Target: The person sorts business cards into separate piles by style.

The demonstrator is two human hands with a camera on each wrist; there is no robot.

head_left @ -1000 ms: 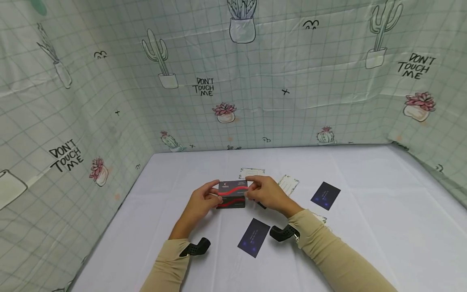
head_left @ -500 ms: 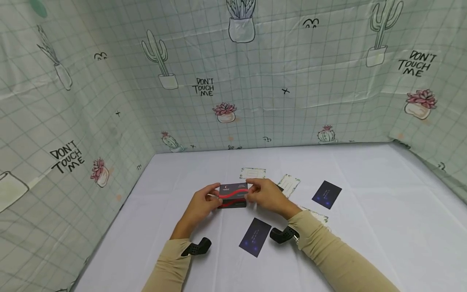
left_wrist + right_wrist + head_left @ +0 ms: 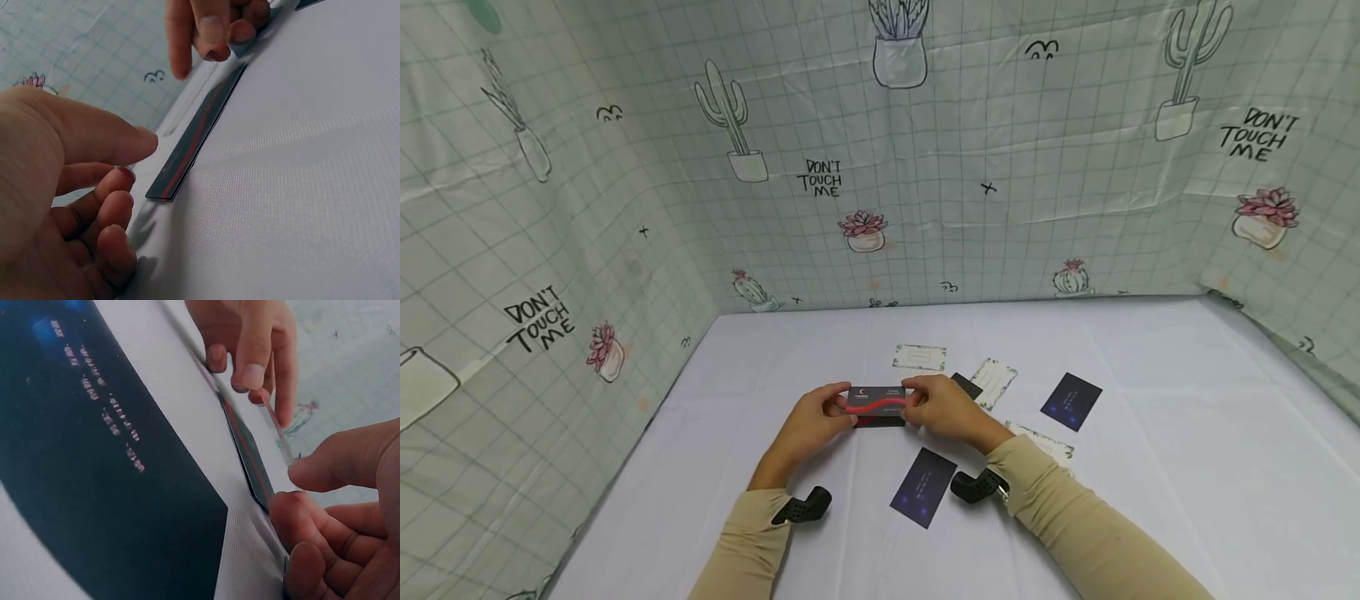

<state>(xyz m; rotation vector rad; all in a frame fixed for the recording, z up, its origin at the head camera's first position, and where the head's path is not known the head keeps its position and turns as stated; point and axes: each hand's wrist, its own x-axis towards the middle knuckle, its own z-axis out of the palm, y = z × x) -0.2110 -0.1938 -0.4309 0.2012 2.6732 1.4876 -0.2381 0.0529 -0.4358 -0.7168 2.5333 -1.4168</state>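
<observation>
Nearby: blue card (image 3: 922, 487) beneath right hand (image 3: 943, 408); pale cards (image 3: 919, 357) beyond.

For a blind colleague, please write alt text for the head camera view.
Both hands, left hand and right hand, hold the ends of a black card with a red wave just above a white table. Several dark and pale cards lie around them.

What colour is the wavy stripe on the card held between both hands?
Red, across the dark card with the wavy stripe; clearest in the head view.
</observation>
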